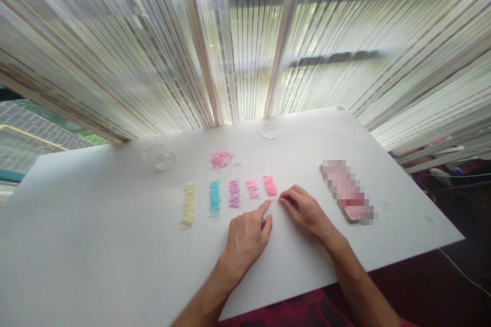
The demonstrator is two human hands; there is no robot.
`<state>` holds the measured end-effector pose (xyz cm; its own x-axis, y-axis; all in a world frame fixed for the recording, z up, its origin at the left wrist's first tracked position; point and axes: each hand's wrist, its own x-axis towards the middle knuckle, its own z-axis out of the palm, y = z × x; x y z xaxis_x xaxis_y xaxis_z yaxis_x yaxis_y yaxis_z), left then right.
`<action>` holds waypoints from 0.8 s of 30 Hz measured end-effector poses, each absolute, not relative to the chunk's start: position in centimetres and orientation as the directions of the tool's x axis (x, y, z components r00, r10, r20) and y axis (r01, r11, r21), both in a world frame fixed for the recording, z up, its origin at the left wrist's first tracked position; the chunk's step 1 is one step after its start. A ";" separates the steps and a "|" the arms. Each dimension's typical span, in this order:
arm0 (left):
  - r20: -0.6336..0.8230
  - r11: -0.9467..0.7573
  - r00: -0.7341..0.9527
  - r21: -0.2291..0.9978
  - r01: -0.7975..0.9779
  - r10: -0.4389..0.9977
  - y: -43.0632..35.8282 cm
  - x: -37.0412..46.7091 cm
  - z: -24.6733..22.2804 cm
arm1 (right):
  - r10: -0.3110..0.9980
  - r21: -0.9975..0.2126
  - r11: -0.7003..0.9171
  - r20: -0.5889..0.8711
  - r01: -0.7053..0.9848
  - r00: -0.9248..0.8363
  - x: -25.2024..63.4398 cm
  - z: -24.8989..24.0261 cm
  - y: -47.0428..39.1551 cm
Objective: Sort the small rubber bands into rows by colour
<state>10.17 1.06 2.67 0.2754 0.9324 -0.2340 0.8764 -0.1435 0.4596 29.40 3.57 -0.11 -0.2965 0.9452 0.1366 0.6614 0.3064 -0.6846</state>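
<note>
Five short columns of small thin loops, which look like rubber bands, lie side by side: pale yellow (188, 205), blue (215, 200), purple (235, 194), light pink (252, 188) and coral pink (270, 186). Just below the coral column, a thin pinkish rubber band (273, 200) lies between my fingertips. My left hand (248, 235) rests on the table with its index finger stretched out to the band's left end and its thumb apart. At the other end, my right hand (303, 209) pinches with thumb and index finger. A loose pink pile of bands (221, 159) lies behind the columns.
The white table (115, 265) reaches back to a striped string curtain (245, 36) before a window. Two clear round containers or lids (157, 158) stand at the back left, and a clear dish (269, 132) at the back. A pink blurred-out phone-shaped object (347, 191) lies on the right.
</note>
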 end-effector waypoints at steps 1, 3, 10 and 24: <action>-0.225 -0.146 0.275 0.462 0.875 0.935 1.1 10.1 2.6 | 0.948 -0.678 0.303 0.146 0.669 -0.282 29.3 -0.2 3.6; -0.208 -0.146 0.271 0.471 0.870 0.940 1.1 10.0 2.5 | 0.952 -0.669 0.300 0.168 0.680 -0.254 29.2 -0.3 3.6; -0.177 -0.100 0.222 0.521 0.848 0.959 -0.5 6.7 2.9 | 0.953 -0.668 0.301 0.182 0.680 -0.243 29.0 0.0 2.9; -0.114 -0.148 0.250 0.551 0.821 0.962 -5.2 1.8 2.2 | 0.913 -0.695 0.382 0.181 0.609 -0.366 27.5 0.1 0.5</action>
<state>1.79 -5.22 2.25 0.2498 0.9615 -0.1143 0.8213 -0.1479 0.5510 27.48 0.48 0.10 -0.3661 0.9129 0.1806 0.6094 0.3818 -0.6949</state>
